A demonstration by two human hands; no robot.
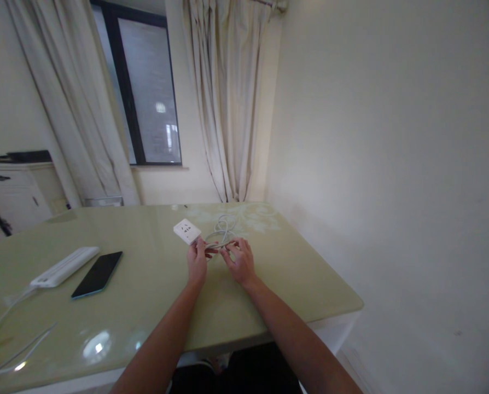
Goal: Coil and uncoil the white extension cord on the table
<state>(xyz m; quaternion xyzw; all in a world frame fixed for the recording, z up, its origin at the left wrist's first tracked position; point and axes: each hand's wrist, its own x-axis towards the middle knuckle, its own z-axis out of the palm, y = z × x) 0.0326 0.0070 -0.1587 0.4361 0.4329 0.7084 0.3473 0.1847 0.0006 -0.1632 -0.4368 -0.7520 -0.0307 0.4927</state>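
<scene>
A white power strip (186, 230) with socket holes on its face is tilted up just beyond my left hand (197, 260). The fingers of that hand are closed around its grey-white cord (215, 245), close to the strip's near corner. My right hand (240, 261) pinches the same cord a short way to the right. Behind both hands, loose loops of the cord (225, 223) lie on the glossy green tabletop (154, 235). Some of the fingers are hidden behind the cord and the hands themselves.
On the left lie a black phone (97, 274) and a long white device (65, 267) with a cable (9, 312) trailing from it. Another thin cable (21, 353) rests near the front left edge. A bare wall (384, 180) borders the table's right side.
</scene>
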